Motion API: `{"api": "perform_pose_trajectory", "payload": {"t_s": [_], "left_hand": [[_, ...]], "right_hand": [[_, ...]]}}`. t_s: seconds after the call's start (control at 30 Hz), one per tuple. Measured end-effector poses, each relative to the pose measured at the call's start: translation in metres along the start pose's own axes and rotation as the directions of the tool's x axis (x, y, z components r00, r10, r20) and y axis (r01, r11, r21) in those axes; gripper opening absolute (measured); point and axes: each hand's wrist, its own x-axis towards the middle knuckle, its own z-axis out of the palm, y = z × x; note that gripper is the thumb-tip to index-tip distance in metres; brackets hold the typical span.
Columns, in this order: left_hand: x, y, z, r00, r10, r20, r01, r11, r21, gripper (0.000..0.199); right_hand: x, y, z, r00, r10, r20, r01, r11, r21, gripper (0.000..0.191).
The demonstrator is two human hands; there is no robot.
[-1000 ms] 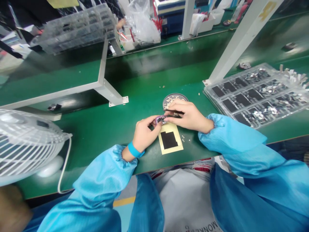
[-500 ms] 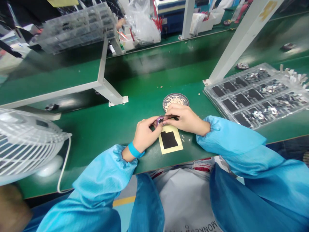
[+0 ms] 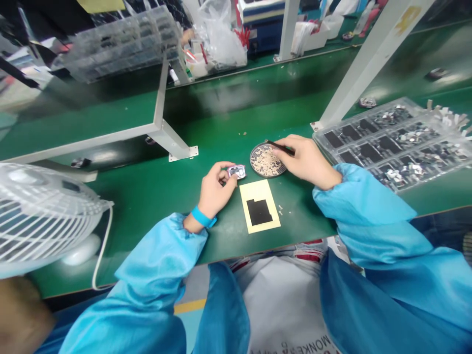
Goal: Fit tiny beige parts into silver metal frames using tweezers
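Observation:
My left hand [image 3: 217, 189] grips a small pink-purple device housing [image 3: 236, 171] between thumb and fingers, its silvery inside facing up. A blue band circles that wrist. My right hand [image 3: 304, 160] is closed round a slim black tool [image 3: 280, 147], whose end points to the upper left; its exact kind is unclear. The right fingertips are at the right side of a round grey dish [image 3: 267, 173] of tiny pale pieces [image 3: 266, 160]; whether they pinch a piece is hidden. Below the dish lies a yellow sheet [image 3: 244, 196] bearing a black cut-out shape [image 3: 260, 212].
A clear compartment tray [image 3: 346, 140] of black rectangles and small parts lies at right. At left stands a white fan [image 3: 44, 216] with its cable. White shelf legs [image 3: 173, 142] rise from the green bench [image 3: 217, 132]. Small pale bits [image 3: 280, 209] lie beside the sheet.
My hands have moved apart. The right hand has gone up and right to the dish with the black tool; the left has shifted slightly left and up, still holding the housing.

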Motion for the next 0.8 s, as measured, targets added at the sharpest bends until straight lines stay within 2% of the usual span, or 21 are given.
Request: {"api": "perform_pose_trajectory", "payload": {"t_s": [0.1, 0.2, 0.3, 0.37, 0.43, 0.53, 0.7, 0.8], "left_hand": [[0.040, -0.012, -0.003, 0.998, -0.008, -0.060, 0.008, 1.000, 0.001, 0.028], [0.090, -0.027, -0.008, 0.984, -0.089, -0.152, 0.089, 0.996, -0.011, 0.034], [0.117, -0.041, -0.013, 0.959, -0.049, -0.279, 0.108, 0.974, 0.200, 0.055], [0.115, -0.045, -0.015, 0.968, 0.004, -0.251, 0.075, 0.949, 0.306, 0.054], [0.103, -0.045, -0.015, 0.988, 0.052, -0.146, 0.006, 0.929, 0.371, 0.044], [0.085, -0.039, -0.014, 0.994, 0.104, -0.023, -0.085, 0.908, 0.409, 0.024], [0.081, -0.032, -0.014, 0.993, 0.120, -0.007, -0.104, 0.891, 0.442, 0.020], [0.083, -0.031, -0.013, 0.993, 0.116, -0.008, -0.100, 0.886, 0.453, 0.020]], "right_hand": [[-0.004, -0.008, 0.006, 1.000, -0.018, -0.025, 0.019, 0.999, 0.028, 0.021], [-0.008, -0.016, 0.016, 0.999, -0.048, 0.011, 0.047, 0.997, 0.066, 0.019], [-0.011, -0.019, 0.022, 0.996, -0.085, 0.036, 0.080, 0.989, 0.122, 0.017], [-0.012, -0.022, 0.023, 0.995, -0.097, 0.040, 0.090, 0.985, 0.150, 0.017], [-0.014, -0.024, 0.022, 0.993, -0.102, 0.052, 0.092, 0.982, 0.165, 0.017], [-0.017, -0.026, 0.020, 0.987, -0.114, 0.117, 0.093, 0.981, 0.169, 0.018], [-0.022, -0.028, 0.021, 0.946, -0.165, 0.279, 0.129, 0.981, 0.142, 0.021], [-0.024, -0.028, 0.023, 0.926, -0.168, 0.338, 0.138, 0.984, 0.110, 0.022]]}}
